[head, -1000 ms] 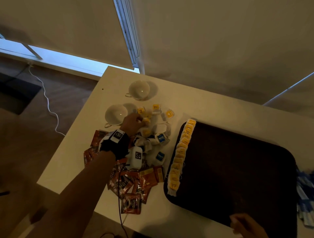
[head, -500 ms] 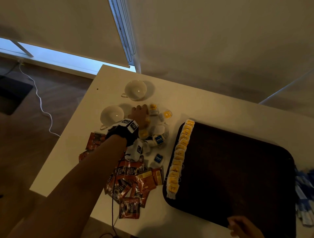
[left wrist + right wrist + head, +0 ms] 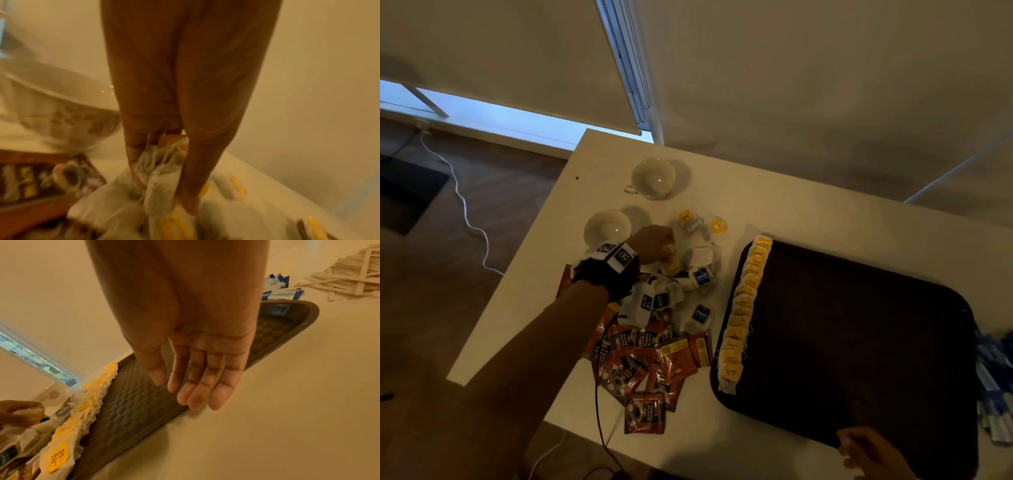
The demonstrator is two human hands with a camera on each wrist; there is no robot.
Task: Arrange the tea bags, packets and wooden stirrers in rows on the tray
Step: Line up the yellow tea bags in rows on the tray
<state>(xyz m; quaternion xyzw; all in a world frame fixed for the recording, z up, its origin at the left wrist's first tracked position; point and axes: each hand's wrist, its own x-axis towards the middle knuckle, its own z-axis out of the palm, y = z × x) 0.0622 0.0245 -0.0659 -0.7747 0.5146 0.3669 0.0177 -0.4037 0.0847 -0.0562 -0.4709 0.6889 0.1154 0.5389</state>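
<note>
Now left-hand fingers (image 3: 133, 155) pinch tea bags (image 3: 158, 175) between them.

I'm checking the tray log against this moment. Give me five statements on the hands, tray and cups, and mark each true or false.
1. The left hand pinches tea bags from the loose pile. True.
2. The right hand grips a stirrer. False: its fingers are straight and hold nothing.
3. A row of yellow-tagged tea bags lines one edge of the tray. True.
4. The coffee packets lie on the tray. False: they are on the table beside it.
5. Both cups hold tea. False: they look empty.
</note>
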